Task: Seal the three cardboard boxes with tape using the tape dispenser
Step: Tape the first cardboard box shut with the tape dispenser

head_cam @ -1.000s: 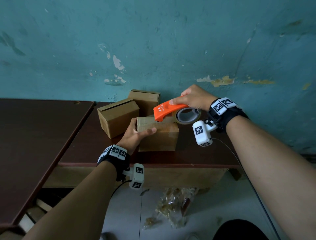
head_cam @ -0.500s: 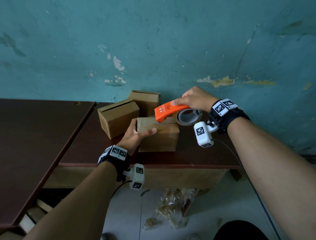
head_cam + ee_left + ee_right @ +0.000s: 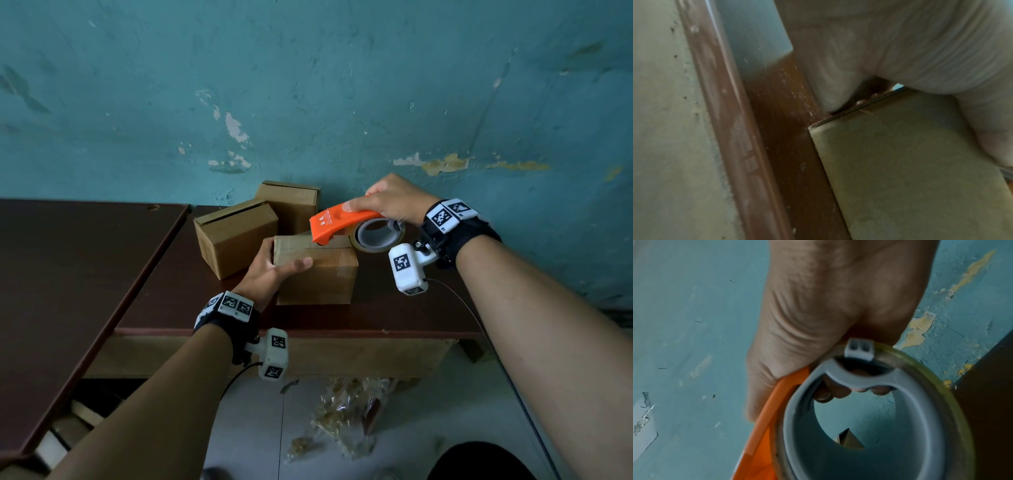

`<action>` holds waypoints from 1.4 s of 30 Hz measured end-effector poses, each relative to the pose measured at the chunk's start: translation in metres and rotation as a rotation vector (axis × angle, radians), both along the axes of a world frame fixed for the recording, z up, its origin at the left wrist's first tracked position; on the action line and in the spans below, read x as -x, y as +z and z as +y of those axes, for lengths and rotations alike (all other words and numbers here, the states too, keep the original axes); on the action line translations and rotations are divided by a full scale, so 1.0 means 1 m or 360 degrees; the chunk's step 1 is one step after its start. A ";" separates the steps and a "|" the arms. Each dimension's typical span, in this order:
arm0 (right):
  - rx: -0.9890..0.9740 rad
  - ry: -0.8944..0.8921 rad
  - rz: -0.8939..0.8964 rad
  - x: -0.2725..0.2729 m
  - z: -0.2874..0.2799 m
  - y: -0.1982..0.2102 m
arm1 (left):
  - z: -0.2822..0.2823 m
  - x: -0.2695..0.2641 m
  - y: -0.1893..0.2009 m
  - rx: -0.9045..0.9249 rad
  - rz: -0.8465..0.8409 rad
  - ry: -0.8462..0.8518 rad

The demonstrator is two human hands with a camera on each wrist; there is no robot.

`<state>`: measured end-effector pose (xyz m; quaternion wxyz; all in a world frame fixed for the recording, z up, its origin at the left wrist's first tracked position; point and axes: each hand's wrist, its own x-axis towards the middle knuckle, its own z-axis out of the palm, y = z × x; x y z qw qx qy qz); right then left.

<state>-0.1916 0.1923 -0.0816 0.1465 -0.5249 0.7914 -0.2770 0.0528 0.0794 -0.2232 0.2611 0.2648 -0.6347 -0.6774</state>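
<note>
Three cardboard boxes sit on the dark wooden table (image 3: 394,308). My left hand (image 3: 270,270) grips the near box (image 3: 318,277) at its left top corner, thumb across the front face; the left wrist view shows that box (image 3: 910,170) under my palm. My right hand (image 3: 387,202) holds the orange tape dispenser (image 3: 337,222) with its clear tape roll (image 3: 376,236), the orange nose resting on the near box's top seam. In the right wrist view my fingers curl round the dispenser (image 3: 760,443) and roll (image 3: 941,394). A second box (image 3: 236,236) and third box (image 3: 291,205) stand behind.
The teal wall (image 3: 308,102) rises right behind the boxes. A second dark table (image 3: 68,274) adjoins on the left. Crumpled clear plastic (image 3: 342,421) lies on the floor below the table's front edge.
My right hand has drawn the dispenser a little to the right along the near box's top. My left hand and the boxes have stayed put.
</note>
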 end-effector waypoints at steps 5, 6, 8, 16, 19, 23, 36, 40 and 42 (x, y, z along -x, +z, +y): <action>-0.0008 -0.0011 -0.0006 0.000 0.001 0.000 | 0.000 0.000 -0.001 -0.0005 0.0006 0.0009; -0.0013 -0.0010 0.0000 0.000 0.002 0.000 | 0.000 0.000 -0.001 -0.0005 0.0007 0.0010; -0.0020 -0.0006 0.0011 -0.001 0.002 0.001 | -0.001 0.000 -0.001 -0.0010 0.0006 0.0008; -0.0017 -0.0005 -0.0014 0.000 0.004 0.000 | -0.001 0.000 0.000 0.0006 -0.0008 0.0003; -0.0023 0.0000 0.0001 -0.001 0.005 0.002 | 0.001 0.000 0.001 0.0013 0.0012 0.0009; -0.0018 0.0002 -0.0006 0.000 0.006 0.002 | 0.002 -0.001 0.001 0.0022 0.0006 0.0009; -0.0005 0.0013 0.0001 0.002 0.009 0.000 | 0.000 0.000 -0.001 0.0031 -0.0006 0.0011; -0.0007 0.0017 -0.0003 0.002 0.009 0.000 | 0.001 0.000 0.000 0.0027 0.0005 0.0016; -0.0007 0.0009 -0.0012 0.004 0.011 0.000 | 0.001 0.000 0.000 0.0027 -0.0003 0.0013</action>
